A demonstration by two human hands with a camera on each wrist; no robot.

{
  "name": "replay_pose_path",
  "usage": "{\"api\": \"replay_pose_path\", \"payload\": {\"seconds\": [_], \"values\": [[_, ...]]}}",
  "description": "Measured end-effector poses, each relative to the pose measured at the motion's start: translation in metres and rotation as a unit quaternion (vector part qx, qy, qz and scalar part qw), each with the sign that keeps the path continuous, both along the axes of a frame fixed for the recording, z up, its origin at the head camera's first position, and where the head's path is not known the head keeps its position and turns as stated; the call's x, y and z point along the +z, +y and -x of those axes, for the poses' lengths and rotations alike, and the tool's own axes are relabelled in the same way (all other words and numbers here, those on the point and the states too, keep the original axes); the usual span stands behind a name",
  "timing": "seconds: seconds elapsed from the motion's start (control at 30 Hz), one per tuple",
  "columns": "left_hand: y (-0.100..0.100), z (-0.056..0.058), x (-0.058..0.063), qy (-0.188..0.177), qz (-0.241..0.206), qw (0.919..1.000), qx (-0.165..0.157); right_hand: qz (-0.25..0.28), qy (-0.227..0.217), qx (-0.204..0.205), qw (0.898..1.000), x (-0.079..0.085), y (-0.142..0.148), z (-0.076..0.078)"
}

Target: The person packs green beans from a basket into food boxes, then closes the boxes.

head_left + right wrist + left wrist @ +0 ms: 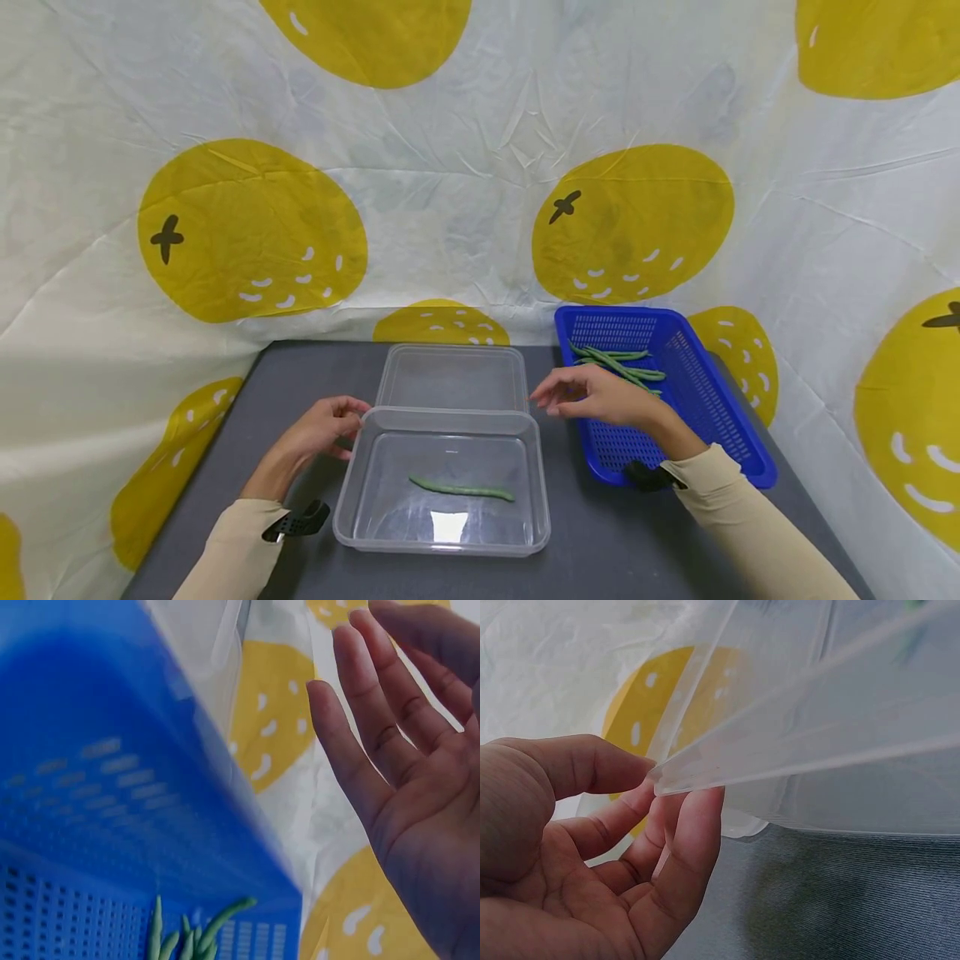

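A clear plastic container (442,422) stands on the dark table with a single green bean (461,490) lying on its bottom. My left hand (318,432) is at its far left corner; in the left wrist view the thumb and fingers pinch the rim there. Over the inner edge of the blue basket (712,412) reaches my right hand (603,397), its fingers relaxed and nothing held between them. Several more green beans (618,362) lie in the far part of that basket, partly behind the right hand.
Behind the container a flat clear lid (453,375) lies on the table (315,375). A white cloth (450,225) with yellow fruit prints hangs close along the table's far edge and both sides. The basket's long side runs down the right edge.
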State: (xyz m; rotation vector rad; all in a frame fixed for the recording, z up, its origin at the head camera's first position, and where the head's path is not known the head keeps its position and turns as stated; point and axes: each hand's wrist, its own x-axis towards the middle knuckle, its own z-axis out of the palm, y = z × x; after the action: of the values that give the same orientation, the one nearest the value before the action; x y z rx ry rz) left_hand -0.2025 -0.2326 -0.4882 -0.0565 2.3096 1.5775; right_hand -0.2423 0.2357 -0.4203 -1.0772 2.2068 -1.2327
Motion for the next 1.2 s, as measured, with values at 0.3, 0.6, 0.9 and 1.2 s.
{"api": "replay_pose_path", "payload": {"seconds": [0.3, 0.6, 0.9, 1.2], "values": [[0.0, 0.001, -0.001, -0.002, 0.003, 1.0, -0.001, 0.007, -0.005, -0.103, 0.995, -0.002, 0.029, 0.017], [0.001, 0.0, 0.0, -0.002, 0.002, 1.0, 0.001, 0.009, 0.042, -0.164, 0.986, -0.014, 0.053, 0.035], [0.001, -0.002, 0.0, -0.001, 0.002, 1.0, 0.002, -0.007, 0.072, -0.189, 0.979, -0.033, 0.078, 0.05], [0.0, -0.001, -0.001, 0.0, 0.005, 1.0, -0.003, 0.0, 0.051, -0.207, 0.977, -0.045, 0.099, 0.062]]}}
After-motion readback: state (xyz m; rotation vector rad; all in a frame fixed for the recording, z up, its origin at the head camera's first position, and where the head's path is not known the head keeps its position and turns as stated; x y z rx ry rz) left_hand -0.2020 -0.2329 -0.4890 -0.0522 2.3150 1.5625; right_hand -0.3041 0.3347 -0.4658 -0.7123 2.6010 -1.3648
